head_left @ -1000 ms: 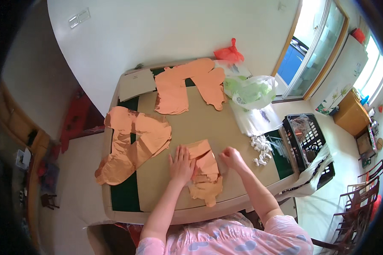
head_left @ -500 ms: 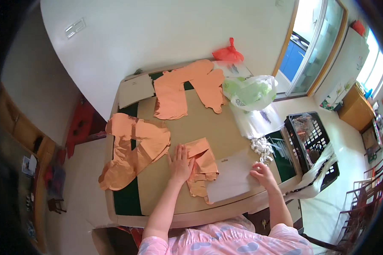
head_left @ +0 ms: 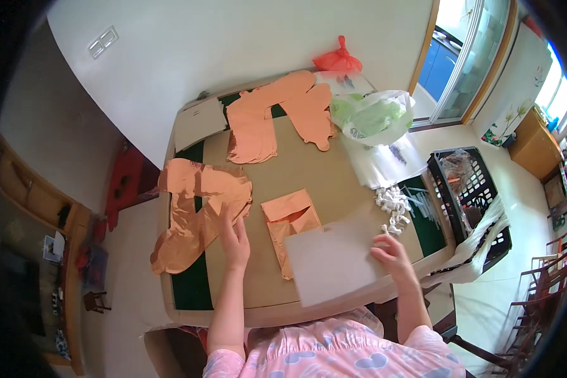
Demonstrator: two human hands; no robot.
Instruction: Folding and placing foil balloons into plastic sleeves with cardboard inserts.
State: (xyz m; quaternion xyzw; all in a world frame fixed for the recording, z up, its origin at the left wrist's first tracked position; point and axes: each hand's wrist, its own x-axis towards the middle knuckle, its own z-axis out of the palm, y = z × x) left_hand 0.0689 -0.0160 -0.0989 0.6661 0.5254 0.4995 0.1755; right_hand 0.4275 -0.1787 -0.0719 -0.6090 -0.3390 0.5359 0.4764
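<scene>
1. The worktop carries everything, covered in brown board with dark green showing at its edges.
2. Large copper-coloured foil sheets lie crumpled just under the left hand, whose fingers rest flat and released on their edge.
3. A translucent white sheet lies between both hands; the right hand has its fingers grasping its right edge.
4. A folded copper packet sits beyond the white sheet, partly under it, right of the left fingers.
5. Small white pieces lie just beyond the right fingers.

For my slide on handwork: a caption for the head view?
Left hand beside copper foil sheets; right hand grips a translucent sheet over a folded foil piece.
</scene>
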